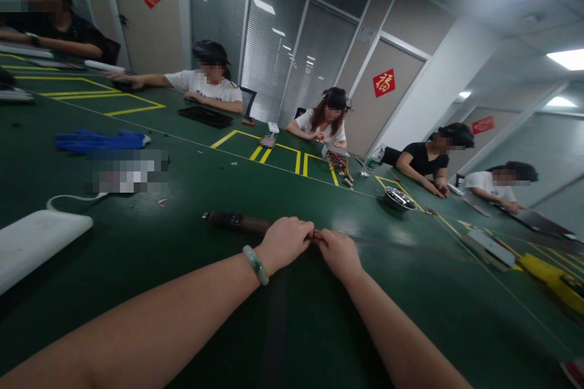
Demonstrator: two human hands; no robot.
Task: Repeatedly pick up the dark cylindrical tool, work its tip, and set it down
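My left hand (285,242), a pale green bangle on its wrist, is closed round the end of a long dark rod-like tool (235,222) that lies on the green table (182,267). My right hand (338,251) is closed too, fingertips meeting the left hand's at the same spot. What the right fingers pinch is too small and dark to name. The tool's free end points left, away from both hands.
A white slab (36,243) with a cable lies at left, blue gloves (100,140) farther back. A metal bowl (398,197), a bottle (373,161), a black tray (205,116) and yellow parts (554,279) sit on the table. Several seated people work along the far side.
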